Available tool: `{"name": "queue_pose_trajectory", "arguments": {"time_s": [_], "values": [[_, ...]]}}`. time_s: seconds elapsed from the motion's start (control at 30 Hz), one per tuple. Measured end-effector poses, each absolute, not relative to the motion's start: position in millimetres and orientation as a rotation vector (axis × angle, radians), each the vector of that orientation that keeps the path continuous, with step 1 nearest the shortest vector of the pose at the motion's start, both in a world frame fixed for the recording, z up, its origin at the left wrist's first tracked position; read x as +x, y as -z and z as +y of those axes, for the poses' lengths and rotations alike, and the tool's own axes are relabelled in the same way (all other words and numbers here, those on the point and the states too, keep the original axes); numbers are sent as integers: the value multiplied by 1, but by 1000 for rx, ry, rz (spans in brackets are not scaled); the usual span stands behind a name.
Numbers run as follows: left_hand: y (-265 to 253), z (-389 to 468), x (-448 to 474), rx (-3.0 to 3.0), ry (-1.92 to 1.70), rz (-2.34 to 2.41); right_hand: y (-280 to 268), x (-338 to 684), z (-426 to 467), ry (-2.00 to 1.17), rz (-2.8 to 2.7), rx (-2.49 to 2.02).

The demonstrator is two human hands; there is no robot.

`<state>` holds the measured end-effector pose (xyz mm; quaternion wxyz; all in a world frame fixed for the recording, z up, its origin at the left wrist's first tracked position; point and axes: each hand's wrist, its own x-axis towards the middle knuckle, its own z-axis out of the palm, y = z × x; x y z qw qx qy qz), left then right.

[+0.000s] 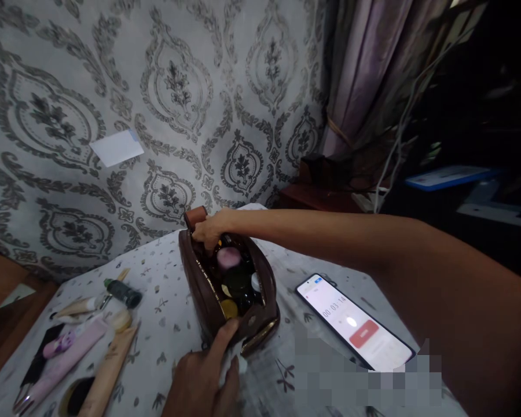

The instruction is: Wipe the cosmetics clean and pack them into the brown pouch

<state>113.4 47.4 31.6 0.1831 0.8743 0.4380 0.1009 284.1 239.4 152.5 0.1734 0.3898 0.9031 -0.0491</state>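
Note:
A dark brown zippered toiletry bag (191,278) stands unzipped on the white patterned cloth. Inside it are a pink round item (228,258), a yellow lid (229,309), a white cap (256,282) and dark containers. At the bag's far end, my right hand (215,227) has its fingers curled over the rim beside a lighter brown leather strap (195,216); its fingertips are partly hidden. My left hand (200,373) is at the near end, index finger stretched onto the bag's rim and thumb apart from it.
Left of the bag lie a dark green-capped bottle (124,292), a pink tube (72,362), a tan tube (108,373) and other cosmetics. A phone (351,321) showing a timer lies to the right. Behind is a patterned wall (178,116) with a white paper (118,149).

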Motion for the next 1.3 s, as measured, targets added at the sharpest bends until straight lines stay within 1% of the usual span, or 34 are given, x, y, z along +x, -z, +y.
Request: {"name": "queue_pose_trajectory", "arguments": {"time_s": [0.33, 0.57, 0.83, 1.03, 1.2, 1.3], "values": [[-23, 51, 108, 2489, -316, 1124, -146, 285, 249, 189, 2562, 1044], [-21, 53, 108, 2539, -389, 1082, -139, 297, 257, 253, 2732, 957], [-29, 49, 106, 2647, -598, 976, -135, 301, 258, 150, 2827, 949], [-24, 50, 105, 2724, -604, 958, -133, 298, 255, 105, 2811, 942], [-33, 46, 107, 2706, -628, 921, -133, 301, 252, 183, 2864, 892], [-36, 46, 108, 2686, -621, 939, -135, 301, 245, 169, 2895, 898]]}}
